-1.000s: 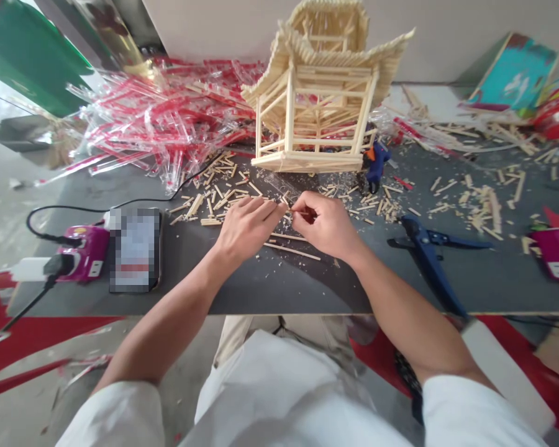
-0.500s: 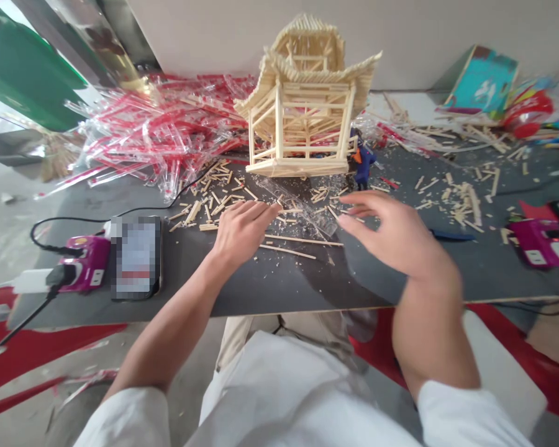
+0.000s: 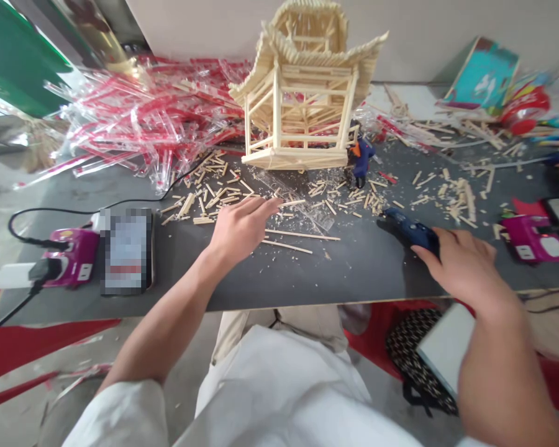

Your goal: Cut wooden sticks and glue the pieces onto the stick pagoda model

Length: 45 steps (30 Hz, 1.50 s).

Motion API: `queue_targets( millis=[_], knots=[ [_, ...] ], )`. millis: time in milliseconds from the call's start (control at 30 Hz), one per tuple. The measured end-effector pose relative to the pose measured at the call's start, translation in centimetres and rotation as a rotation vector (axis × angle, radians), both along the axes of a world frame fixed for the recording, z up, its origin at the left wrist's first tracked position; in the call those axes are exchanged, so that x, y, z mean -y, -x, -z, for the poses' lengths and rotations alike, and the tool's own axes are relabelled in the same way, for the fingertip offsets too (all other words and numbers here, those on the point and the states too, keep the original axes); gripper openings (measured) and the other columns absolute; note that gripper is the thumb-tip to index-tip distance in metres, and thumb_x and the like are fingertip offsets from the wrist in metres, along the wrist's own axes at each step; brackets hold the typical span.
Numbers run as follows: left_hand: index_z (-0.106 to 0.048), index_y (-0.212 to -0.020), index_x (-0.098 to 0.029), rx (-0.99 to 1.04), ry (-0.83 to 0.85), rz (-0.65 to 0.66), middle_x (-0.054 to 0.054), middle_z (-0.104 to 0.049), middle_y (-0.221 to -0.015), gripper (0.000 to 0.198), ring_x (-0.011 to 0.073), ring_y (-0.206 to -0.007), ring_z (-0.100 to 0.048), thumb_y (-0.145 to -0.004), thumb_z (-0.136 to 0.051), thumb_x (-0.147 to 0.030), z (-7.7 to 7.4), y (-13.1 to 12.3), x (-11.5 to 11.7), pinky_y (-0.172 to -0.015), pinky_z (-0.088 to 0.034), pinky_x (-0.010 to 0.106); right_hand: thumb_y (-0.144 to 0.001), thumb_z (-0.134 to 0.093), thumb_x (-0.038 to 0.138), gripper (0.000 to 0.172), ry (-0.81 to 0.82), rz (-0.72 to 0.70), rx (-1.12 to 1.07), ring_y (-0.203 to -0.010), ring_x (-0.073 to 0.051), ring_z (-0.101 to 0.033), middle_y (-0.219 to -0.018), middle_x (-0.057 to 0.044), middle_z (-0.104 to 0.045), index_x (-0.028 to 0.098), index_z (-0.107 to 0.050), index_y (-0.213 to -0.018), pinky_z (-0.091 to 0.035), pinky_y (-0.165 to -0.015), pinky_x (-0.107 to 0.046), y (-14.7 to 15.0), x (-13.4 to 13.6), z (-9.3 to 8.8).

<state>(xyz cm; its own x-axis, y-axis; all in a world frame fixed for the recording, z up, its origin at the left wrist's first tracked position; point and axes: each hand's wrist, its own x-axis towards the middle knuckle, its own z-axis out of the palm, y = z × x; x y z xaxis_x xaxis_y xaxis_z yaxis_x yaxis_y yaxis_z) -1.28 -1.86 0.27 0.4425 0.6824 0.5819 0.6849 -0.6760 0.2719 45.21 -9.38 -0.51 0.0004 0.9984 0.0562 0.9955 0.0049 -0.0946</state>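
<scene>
My left hand [image 3: 240, 228] lies flat on the dark tabletop [image 3: 270, 279], fingers stretched out, fingertips among short stick offcuts [image 3: 214, 195]. Two long thin sticks [image 3: 302, 236] lie just right of it. My right hand [image 3: 463, 267] is at the right, near the table's front edge. Its fingers curl over the handles of the blue cutters [image 3: 407, 228], whose head points left. A pavilion model built of pale sticks [image 3: 302, 93] stands upright at the back centre. A blue glue gun [image 3: 361, 158] stands beside its right corner.
A heap of clear and red wrappers [image 3: 144, 124] fills the back left. A phone [image 3: 123, 249] and a purple plugged-in device [image 3: 68, 257] sit at the left, another purple device [image 3: 531, 239] at the right. Stick scraps [image 3: 456, 195] litter the right side.
My right hand left the small stick at the centre and swung right onto the blue cutters. My left hand stayed flat in place. The view shifted slightly.
</scene>
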Motion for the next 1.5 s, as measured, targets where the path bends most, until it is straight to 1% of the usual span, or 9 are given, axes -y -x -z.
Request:
queue_targets(
  millis=[100, 200, 267, 367, 467, 567, 700, 1000, 1500],
  knots=[
    [-0.076, -0.122, -0.019, 0.034, 0.063, -0.023, 0.004, -0.082, -0.097, 0.040, 0.0124, -0.081, -0.076, -0.098, -0.047, -0.007, 0.2, 0.0, 0.2, -0.070, -0.057, 0.023, -0.101, -0.056, 0.052, 0.023, -0.019, 0.024, -0.038, -0.092, -0.045, -0.067, -0.092, -0.020, -0.064, 0.030, -0.059, -0.097, -0.045, -0.082, -0.057, 3.0, 1.4, -1.6],
    [-0.077, -0.122, -0.019, 0.106, 0.108, -0.006, 0.004, -0.082, -0.094, 0.038, 0.0130, -0.078, -0.077, -0.097, -0.050, -0.009, 0.1, -0.4, 0.6, -0.069, -0.057, 0.022, -0.106, -0.043, 0.053, 0.029, 0.099, 0.109, -0.283, -0.081, -0.038, -0.071, -0.084, -0.016, -0.072, 0.033, -0.052, -0.087, -0.047, -0.076, -0.051, 7.9, 2.7, -3.1],
    [-0.078, -0.118, -0.019, 0.202, 0.138, 0.011, 0.003, -0.082, -0.089, 0.034, 0.0134, -0.077, -0.077, -0.098, -0.053, -0.010, -0.3, -0.9, 1.1, -0.068, -0.057, 0.022, -0.107, -0.038, 0.057, 0.037, 0.169, 0.103, -0.452, -0.076, -0.034, -0.073, -0.082, -0.013, -0.075, 0.029, -0.058, -0.093, -0.049, -0.072, -0.047, 11.7, 3.1, -3.7],
    [-0.082, -0.105, -0.020, 0.316, 0.264, 0.021, 0.001, -0.080, -0.078, 0.024, 0.0120, -0.066, -0.072, -0.100, -0.058, -0.016, -1.3, -1.6, 1.7, -0.063, -0.054, 0.022, -0.106, -0.043, 0.063, 0.043, 0.248, -0.034, -0.630, -0.089, -0.031, -0.076, -0.096, -0.011, -0.079, 0.026, -0.064, -0.109, -0.053, -0.077, -0.042, 16.5, 2.5, -4.4],
    [-0.083, -0.092, -0.020, 0.343, 0.352, 0.029, -0.001, -0.077, -0.072, 0.024, 0.0085, -0.052, -0.059, -0.100, -0.060, -0.019, -2.1, -1.7, 1.8, -0.054, -0.046, 0.022, -0.107, -0.046, 0.062, 0.045, 0.258, -0.103, -0.747, -0.095, -0.030, -0.076, -0.102, -0.010, -0.080, 0.024, -0.064, -0.122, -0.054, -0.081, -0.040, 19.3, 1.3, -4.9],
    [-0.084, -0.098, -0.020, 0.346, 0.383, -0.001, -0.002, -0.076, -0.069, 0.022, 0.0076, -0.048, -0.054, -0.100, -0.062, -0.020, -2.3, -1.5, 1.6, -0.051, -0.042, 0.022, -0.107, -0.046, 0.061, 0.043, 0.250, -0.117, -0.767, -0.094, -0.028, -0.075, -0.103, -0.009, -0.079, 0.024, -0.063, -0.121, -0.054, -0.081, -0.038, 20.3, 0.5, -5.4],
    [-0.082, -0.114, -0.019, 0.333, 0.389, -0.018, 0.000, -0.080, -0.077, 0.025, 0.0114, -0.062, -0.070, -0.100, -0.062, -0.020, -1.7, -1.6, 1.6, -0.065, -0.053, 0.021, -0.109, -0.044, 0.060, 0.042, 0.247, -0.152, -0.752, -0.095, -0.027, -0.073, -0.103, -0.009, -0.078, 0.024, -0.064, -0.111, -0.051, -0.082, -0.037, 21.3, 0.1, -5.9],
    [-0.079, -0.100, -0.020, 0.253, 0.345, -0.025, 0.000, -0.080, -0.077, 0.021, 0.0130, -0.065, -0.072, -0.102, -0.058, -0.021, -0.9, -1.8, 1.8, -0.066, -0.053, 0.023, -0.110, -0.042, 0.058, 0.041, 0.182, -0.212, -0.703, -0.093, -0.027, -0.070, -0.102, -0.010, -0.076, 0.023, -0.064, -0.111, -0.048, -0.079, -0.037, 22.9, -0.3, -5.3],
    [-0.078, -0.105, -0.020, 0.216, 0.311, -0.050, 0.003, -0.082, -0.086, 0.022, 0.0158, -0.072, -0.077, -0.105, -0.056, -0.023, -0.3, -1.7, 2.2, -0.066, -0.055, 0.025, -0.112, -0.037, 0.057, 0.043, 0.165, -0.233, -0.647, -0.090, -0.028, -0.068, -0.099, -0.011, -0.071, 0.023, -0.063, -0.107, -0.046, -0.078, -0.037, 23.4, 0.0, -5.5]
  ],
)
